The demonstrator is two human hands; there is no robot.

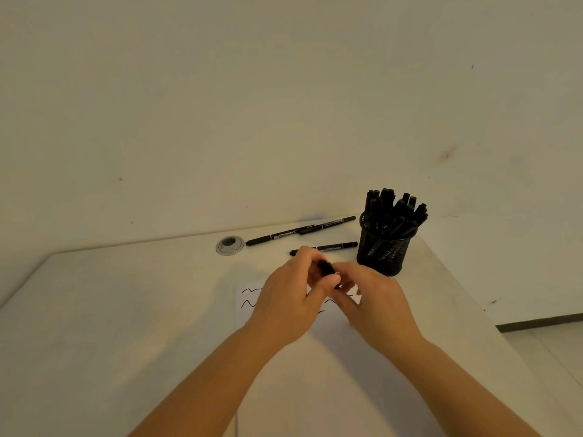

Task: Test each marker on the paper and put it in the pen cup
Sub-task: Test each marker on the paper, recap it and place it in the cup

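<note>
Holding one marker between both hands over the paper

Your two forearms reach in from the bottom of the view and meet above the paper (249,310), which lies flat on the pale worktop (126,310). Your left hand (290,305) is turned with its back to the camera, fingers curled inward and thumb stretched toward the right, pinching the dark end of a black marker (326,268). Your right hand (375,305) comes in from the other side, fingers bent and blurred, closing on the same marker just below the left thumb. Most of the marker is hidden by your fingers, so you cannot tell whether its cap is on or off.

Counting what lies on the worktop: three loose markers (337,246) sit beyond your hands, two of them end to end and overlapping near the far edge, one nearer and partly behind your left fingers. One black mesh pen cup (383,253) stands upright to the right of them, near your right hand, packed with black markers too crowded to count. On the paper, two wavy test lines show clearly left of your left hand, and parts of two more show between your hands. One round grey cable grommet (230,245) is set in the worktop, left of the loose markers.
</note>
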